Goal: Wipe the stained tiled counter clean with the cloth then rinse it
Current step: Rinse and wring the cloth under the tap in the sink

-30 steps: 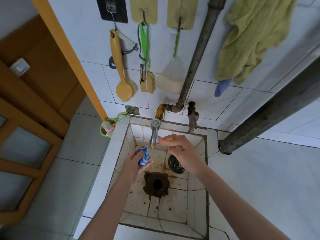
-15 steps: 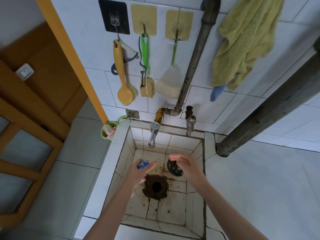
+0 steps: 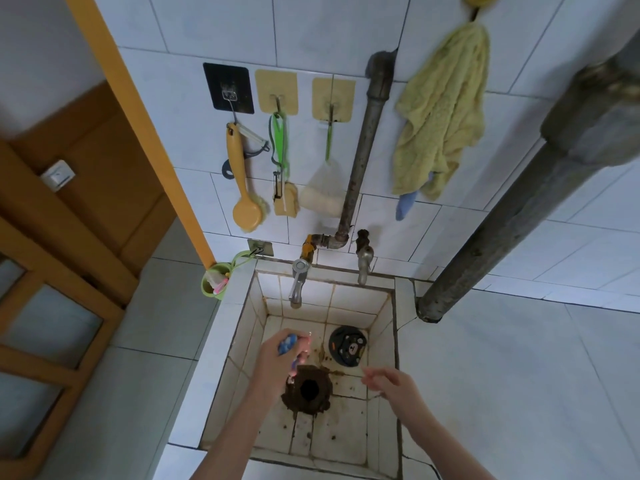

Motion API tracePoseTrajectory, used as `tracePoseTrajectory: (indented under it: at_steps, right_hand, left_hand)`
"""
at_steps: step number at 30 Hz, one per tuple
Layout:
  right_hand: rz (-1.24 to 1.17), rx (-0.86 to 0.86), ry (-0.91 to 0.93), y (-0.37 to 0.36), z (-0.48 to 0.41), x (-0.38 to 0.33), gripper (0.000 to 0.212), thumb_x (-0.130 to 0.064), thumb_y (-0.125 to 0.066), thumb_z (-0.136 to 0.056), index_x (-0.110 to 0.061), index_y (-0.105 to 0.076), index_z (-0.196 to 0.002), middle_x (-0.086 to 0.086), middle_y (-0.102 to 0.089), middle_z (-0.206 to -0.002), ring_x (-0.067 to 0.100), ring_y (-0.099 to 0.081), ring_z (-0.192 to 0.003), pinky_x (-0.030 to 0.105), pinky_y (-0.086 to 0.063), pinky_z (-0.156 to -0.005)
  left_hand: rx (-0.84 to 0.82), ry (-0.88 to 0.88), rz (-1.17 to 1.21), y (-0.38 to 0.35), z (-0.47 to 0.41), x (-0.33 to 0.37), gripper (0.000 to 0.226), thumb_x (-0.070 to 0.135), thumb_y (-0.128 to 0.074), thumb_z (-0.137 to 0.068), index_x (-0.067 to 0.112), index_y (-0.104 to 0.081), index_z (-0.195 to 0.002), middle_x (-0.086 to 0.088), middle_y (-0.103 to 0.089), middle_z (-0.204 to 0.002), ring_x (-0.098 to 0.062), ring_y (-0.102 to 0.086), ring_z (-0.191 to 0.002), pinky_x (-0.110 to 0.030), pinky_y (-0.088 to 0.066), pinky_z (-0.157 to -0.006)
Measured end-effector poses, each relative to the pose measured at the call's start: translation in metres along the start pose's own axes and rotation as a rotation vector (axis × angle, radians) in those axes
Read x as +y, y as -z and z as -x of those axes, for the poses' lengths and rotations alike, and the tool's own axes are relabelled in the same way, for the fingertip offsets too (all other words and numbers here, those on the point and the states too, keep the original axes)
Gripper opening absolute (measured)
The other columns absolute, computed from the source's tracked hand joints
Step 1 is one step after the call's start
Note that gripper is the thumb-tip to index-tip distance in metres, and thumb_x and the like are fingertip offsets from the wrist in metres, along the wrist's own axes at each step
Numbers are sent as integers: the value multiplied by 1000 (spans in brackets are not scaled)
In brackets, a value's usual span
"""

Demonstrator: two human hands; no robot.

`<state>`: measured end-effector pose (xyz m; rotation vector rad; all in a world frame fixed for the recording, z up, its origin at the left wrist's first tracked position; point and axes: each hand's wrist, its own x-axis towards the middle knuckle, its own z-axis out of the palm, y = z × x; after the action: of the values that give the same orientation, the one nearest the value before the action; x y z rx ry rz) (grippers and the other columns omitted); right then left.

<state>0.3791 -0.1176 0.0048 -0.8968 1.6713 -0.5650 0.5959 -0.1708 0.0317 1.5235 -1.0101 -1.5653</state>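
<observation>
Both our forearms enter from the frame's bottom edge over the tiled sink [image 3: 353,303]. Our right hand [image 3: 394,386], centre-right, hangs empty with fingers loosely curled. Our left hand [image 3: 273,358] grips the bunched blue cloth [image 3: 287,342] at centre, its long axis vertical in frame and its tail pointing toward the drain [image 3: 308,389].

This looks like a washing corner in a home kitchen or utility room: a small tiled sink [image 3: 346,299] with a grimy drain [image 3: 308,389], sunk in a white-tiled counter [image 3: 519,393], a tap [image 3: 298,284] fed by a bare pipe [image 3: 363,150], and a scrub brush [image 3: 244,188] and towel [image 3: 440,112] hanging from stick-on wall hooks [image 3: 276,91].
</observation>
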Motion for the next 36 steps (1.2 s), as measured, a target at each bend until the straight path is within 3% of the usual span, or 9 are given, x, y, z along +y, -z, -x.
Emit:
tracePoseTrajectory:
  at_steps: [4,9,11,14,18,25,29,33,36]
  right_hand:
    - [-9,15,-22,0,0,1,22,-10,-44,-97,-14,-65,-101,4,-69,-98,11,-62,-87,14,-42,-68]
    - [55,-32,-12,-11,-11,-3,20,-15,-45,-96,-23,-64,-94,1,-67,-102,12,-60,-90,20,-44,-77]
    - [106,-74,-10,-14,-16,-8,18,-23,-46,-97,-24,-63,-101,0,-66,-104,11,-61,-95,19,-44,-77]
    - [156,-116,12,-15,-23,-18,23,-29,-45,-97,-21,-61,-112,-3,-65,-107,12,-59,-102,20,-41,-79]
    - [162,-118,26,-13,-32,-26,21,-27,-45,-97,-24,-62,-108,-1,-66,-105,22,-61,-103,24,-45,-79]
    - [203,-126,22,-9,-40,-26,25,-22,-45,-97,-19,-61,-116,2,-64,-112,23,-61,-104,32,-48,-90]
    - [167,-133,17,-7,-40,-28,27,-19,-45,-97,-14,-59,-120,3,-63,-115,17,-58,-107,15,-41,-76]
    - [151,-131,6,-6,-43,-29,26,-18,-47,-97,-13,-60,-118,2,-62,-111,17,-57,-110,26,-44,-95]
    - [149,-130,5,-6,-44,-29,24,-18,-49,-96,-14,-60,-117,4,-62,-114,17,-57,-109,25,-41,-93]
  left_hand:
    - [38,-13,-170,-5,-8,-3,28,32,-60,-86,10,-52,-72,-1,-44,-58,-11,-40,-51,-20,-33,-48]
    - [48,-25,-251,-18,-15,2,49,48,-51,-88,19,-32,-53,5,-30,-48,-9,-27,-43,-21,-25,-47]
    - [56,-15,-229,-23,-16,3,52,49,-49,-88,19,-31,-50,6,-29,-45,-10,-26,-41,-23,-25,-46]
    - [79,-12,-246,-27,-16,5,54,47,-49,-89,19,-31,-47,9,-28,-40,-8,-25,-37,-22,-24,-46]
    - [96,-24,-349,-29,-16,8,53,47,-45,-91,18,-29,-50,7,-26,-44,-10,-23,-40,-23,-24,-47]
    - [70,-3,-385,-23,-22,3,49,46,-44,-92,14,-36,-56,2,-32,-51,-11,-29,-44,-24,-28,-50]
    - [-10,88,-251,-19,-24,4,44,46,-52,-89,14,-45,-61,3,-41,-52,-10,-36,-45,-21,-32,-46]
    - [-33,35,-300,-18,-24,10,44,45,-48,-91,14,-45,-61,3,-45,-54,-12,-44,-50,-20,-35,-48]
    - [3,-5,-401,-21,-24,12,51,51,-42,-91,16,-37,-54,3,-35,-51,-11,-33,-45,-24,-27,-49]
